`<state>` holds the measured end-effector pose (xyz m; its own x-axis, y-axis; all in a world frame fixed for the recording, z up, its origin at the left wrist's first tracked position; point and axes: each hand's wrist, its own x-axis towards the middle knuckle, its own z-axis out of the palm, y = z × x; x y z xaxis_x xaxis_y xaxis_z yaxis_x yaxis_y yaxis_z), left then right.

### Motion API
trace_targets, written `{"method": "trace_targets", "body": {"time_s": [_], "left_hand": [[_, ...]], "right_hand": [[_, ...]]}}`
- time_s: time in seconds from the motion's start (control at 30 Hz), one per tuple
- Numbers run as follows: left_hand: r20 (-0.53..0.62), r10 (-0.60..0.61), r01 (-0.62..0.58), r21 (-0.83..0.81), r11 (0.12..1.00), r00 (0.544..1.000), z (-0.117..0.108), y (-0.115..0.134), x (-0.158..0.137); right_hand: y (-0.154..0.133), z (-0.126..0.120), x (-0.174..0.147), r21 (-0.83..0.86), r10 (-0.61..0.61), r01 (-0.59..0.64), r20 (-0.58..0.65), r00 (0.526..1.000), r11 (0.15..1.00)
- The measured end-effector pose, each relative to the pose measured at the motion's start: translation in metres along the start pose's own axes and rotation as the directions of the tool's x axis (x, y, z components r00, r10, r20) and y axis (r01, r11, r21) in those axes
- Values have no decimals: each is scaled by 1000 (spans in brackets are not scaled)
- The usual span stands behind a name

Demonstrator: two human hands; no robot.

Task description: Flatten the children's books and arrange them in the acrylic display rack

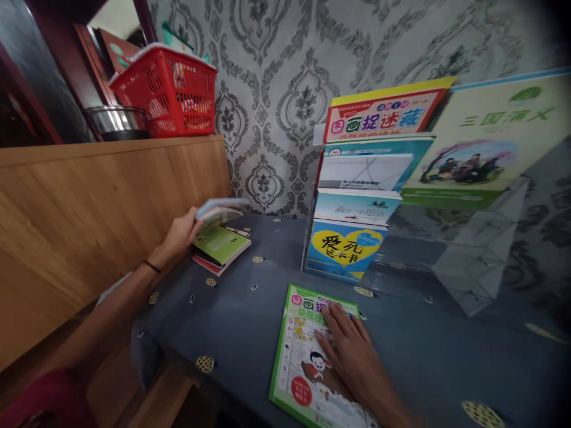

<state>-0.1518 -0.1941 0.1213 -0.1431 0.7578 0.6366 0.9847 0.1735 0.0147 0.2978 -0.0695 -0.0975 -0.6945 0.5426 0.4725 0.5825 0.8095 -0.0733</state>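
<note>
The green-bordered book [292, 356] is laid flat, cover up, on the near part of the dark tablecloth [241, 315]. Its long axis is run away from the near edge, tipped slightly rightward at the far end; the title is set at that far end, and the drawn figure is shown upright. Its right half is partly covered by the right hand [345, 336], which is placed palm down with fingers slightly parted and thumb spread away.

Farther off to the left, the lifted books [220, 209] are pinched at their left end by the left hand [181, 229]. They are blurred, and their long side seems to be pointed rightward from the hand. Beneath them, a small stack of books [223, 246] is set askew, one corner turned toward the near side; its long axis is partly hidden.

Beyond, to the right, books with covers facing out are held in tiers by a clear rack [473, 261]. On the wooden ledge [116, 190] at left, a red basket [191, 95] is stood beside a metal pot [118, 120]. The wall behind is covered with patterned wallpaper [276, 89].
</note>
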Motion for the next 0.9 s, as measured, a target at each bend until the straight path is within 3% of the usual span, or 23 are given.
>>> {"method": "trace_targets", "body": {"time_s": [0.07,0.1,0.17,0.2,0.3,0.4,0.63,0.77,0.9], "left_hand": [[156,176,-182,29,983,972,16,18,-32],[236,266,-285,53,957,935,25,25,-48],[357,361,-423,111,899,861,42,34,-78],[382,373,-451,136,882,845,50,36,-90],[368,337,-427,198,882,867,72,29,-111],[345,290,-380,231,895,893,85,16,-110],[330,307,-381,189,905,893,75,15,-92],[296,283,-347,192,918,912,81,20,-90],[321,225,-301,210,930,920,86,29,-90]], "right_hand": [[-1,-1,1,16,23,-23,16,1000,1000],[-3,-2,1,23,32,-33,27,999,999],[-6,-8,2,28,48,-50,67,997,998],[-8,-12,2,26,55,-58,96,994,998],[-13,-22,3,13,96,-100,199,975,995],[-11,-23,5,44,119,-132,231,966,990],[3,-14,6,126,61,-87,200,978,988],[-4,-26,8,136,81,-119,262,962,983],[-16,-42,8,155,113,-153,242,964,976]]}}
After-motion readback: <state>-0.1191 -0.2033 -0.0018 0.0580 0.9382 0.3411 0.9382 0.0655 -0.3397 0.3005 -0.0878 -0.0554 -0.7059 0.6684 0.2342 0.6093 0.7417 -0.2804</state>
